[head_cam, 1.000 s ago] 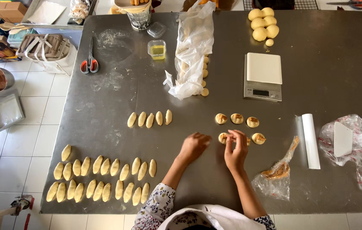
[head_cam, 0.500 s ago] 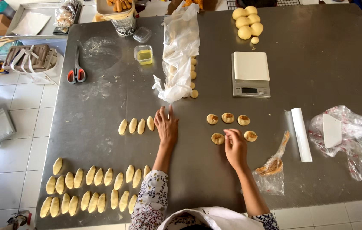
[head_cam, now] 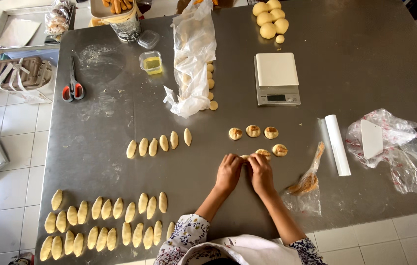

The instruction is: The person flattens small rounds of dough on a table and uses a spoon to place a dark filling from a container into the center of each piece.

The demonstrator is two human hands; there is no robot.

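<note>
Dough piece [head_cam: 244, 157], small and pale, sits on the steel table [head_cam: 365, 68] right between the person's two hands, just left of the filled round [head_cam: 263, 153] in the lower row; both hands are pressed together over it, so little of it shows. Left hand [head_cam: 228, 172] curls its fingers onto the piece from the left; right hand [head_cam: 261, 173] closes on it from the right, fingertips meeting the other hand's, both pinching the dough. Just beyond the hands lie three filled dough rounds [head_cam: 253, 131] in a row, with another round [head_cam: 280, 150] near the right hand; a bag of brown filling [head_cam: 306, 184] lies just right of that hand, and a white roller [head_cam: 337, 145] beyond it. Further left, a short row of five shaped oval pieces [head_cam: 159, 144] lies on the table; many more ovals [head_cam: 105, 223] are ranked at the near left edge. At the far side stand a white kitchen scale [head_cam: 276, 78], a crumpled plastic bag [head_cam: 192, 54], dough balls [head_cam: 269, 19] and red-handled scissors [head_cam: 73, 87].
</note>
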